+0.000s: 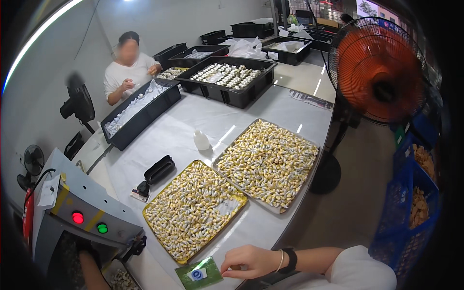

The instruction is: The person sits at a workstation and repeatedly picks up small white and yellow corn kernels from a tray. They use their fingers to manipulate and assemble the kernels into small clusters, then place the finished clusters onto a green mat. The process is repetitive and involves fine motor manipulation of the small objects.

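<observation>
Nearest the camera, the person's right hand (251, 262) rests on the near edge of the table (193, 121), its forearm coming in from the lower right with a dark watch and a thin bracelet at the wrist. Its fingers (231, 268) are curled and pinch the right corner of a small green packet (199, 273) with a white label, which lies flat on the table just left of the hand. The left hand (89, 266) reaches in at the lower left beneath a grey machine (82, 203) with a red and a green light; whether its fingers are open or closed cannot be told, since the machine hides them. Just beyond the packet sits a gold tray (193, 208) heaped with small pale wrapped pieces, and to its right a larger silver tray (268, 164) filled the same way. A small white bottle (201, 140) stands between the trays on the far side, and a black pouch (159, 169) lies left of the gold tray. Farther off, black crates (227, 79) hold more pieces, and another person (128, 67) in white sits at the far left. An orange fan (377, 70) stands at the right, above blue crates (411, 203).
</observation>
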`<state>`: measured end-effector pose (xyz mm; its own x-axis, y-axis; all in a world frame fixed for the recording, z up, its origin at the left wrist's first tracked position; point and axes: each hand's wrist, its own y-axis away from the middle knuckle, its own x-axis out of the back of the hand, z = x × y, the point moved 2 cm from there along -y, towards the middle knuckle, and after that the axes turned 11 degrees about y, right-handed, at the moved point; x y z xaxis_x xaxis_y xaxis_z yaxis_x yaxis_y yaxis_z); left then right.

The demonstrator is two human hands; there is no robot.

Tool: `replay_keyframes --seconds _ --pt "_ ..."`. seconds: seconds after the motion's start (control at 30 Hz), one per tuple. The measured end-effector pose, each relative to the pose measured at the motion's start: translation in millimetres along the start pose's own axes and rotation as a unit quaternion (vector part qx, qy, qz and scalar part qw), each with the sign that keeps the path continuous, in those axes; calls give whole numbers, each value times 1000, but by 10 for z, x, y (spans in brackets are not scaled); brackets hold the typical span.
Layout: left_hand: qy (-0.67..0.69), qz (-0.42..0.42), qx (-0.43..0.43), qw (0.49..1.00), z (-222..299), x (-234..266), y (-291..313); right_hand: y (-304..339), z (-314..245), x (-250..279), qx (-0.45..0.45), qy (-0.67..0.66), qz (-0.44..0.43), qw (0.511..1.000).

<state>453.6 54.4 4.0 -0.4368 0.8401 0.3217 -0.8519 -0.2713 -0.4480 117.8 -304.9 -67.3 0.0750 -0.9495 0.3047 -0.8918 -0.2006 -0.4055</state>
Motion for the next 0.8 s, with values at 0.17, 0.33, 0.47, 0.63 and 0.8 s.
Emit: replay_keyframes --seconds 0.17,0.33,0.47,0.63,0.8 --pt "105 35 38 993 -75 273 106 19 -6 49 -3 -1 -3 1000" --pt "211 16 78 974 83 704 499 45 -17 73 -8 -11 -30 999" --pt "139 -96 199 965 586 1531 1083 -39 -169 121 113 133 -86 981" --pt "212 -280 213 912 1347 1310 2146 -466 -409 703 40 426 -132 894" --pt "449 -495 254 699 1371 1126 3201 -1127 169 855 -69 532 -189 822"
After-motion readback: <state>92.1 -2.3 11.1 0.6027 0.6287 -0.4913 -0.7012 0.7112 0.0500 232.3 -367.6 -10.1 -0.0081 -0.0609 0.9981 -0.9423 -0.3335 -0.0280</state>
